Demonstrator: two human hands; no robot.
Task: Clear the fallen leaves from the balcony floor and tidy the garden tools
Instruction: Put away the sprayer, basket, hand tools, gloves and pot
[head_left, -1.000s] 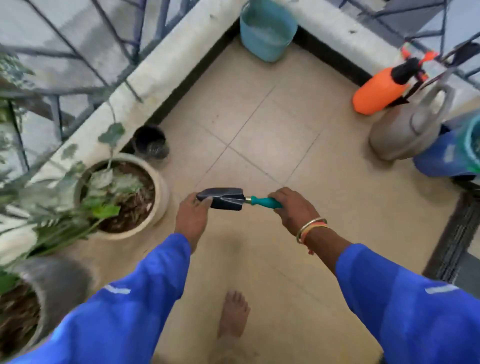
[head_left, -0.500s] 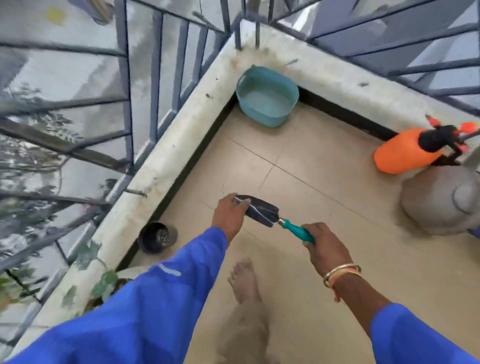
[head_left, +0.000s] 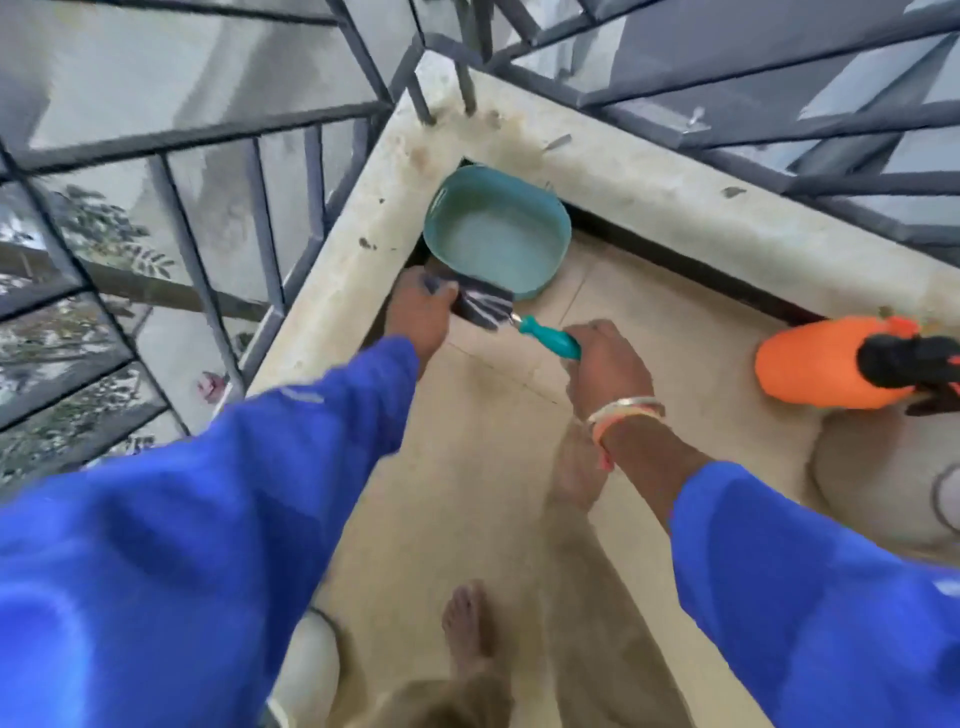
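A hand trowel (head_left: 488, 309) with a dark blade and a teal handle is held level just in front of the teal tub (head_left: 498, 234) in the balcony corner. My right hand (head_left: 608, 364) grips the teal handle. My left hand (head_left: 422, 312) holds the tip of the blade, with the fingers curled over its edge. The blade's front edge overlaps the tub's near rim. Whether anything lies on the blade cannot be seen.
An orange sprayer bottle (head_left: 826, 364) with a black head lies at the right, above a grey jug (head_left: 878, 493). A concrete ledge (head_left: 332, 291) with grey metal railings bounds the corner. My bare feet stand on the beige floor tiles (head_left: 467, 493). A pale pot (head_left: 311, 670) sits bottom left.
I have walked forward to the corner; the trowel, still in both hands, has come right up to the teal tub. The plant pots have dropped out of view.
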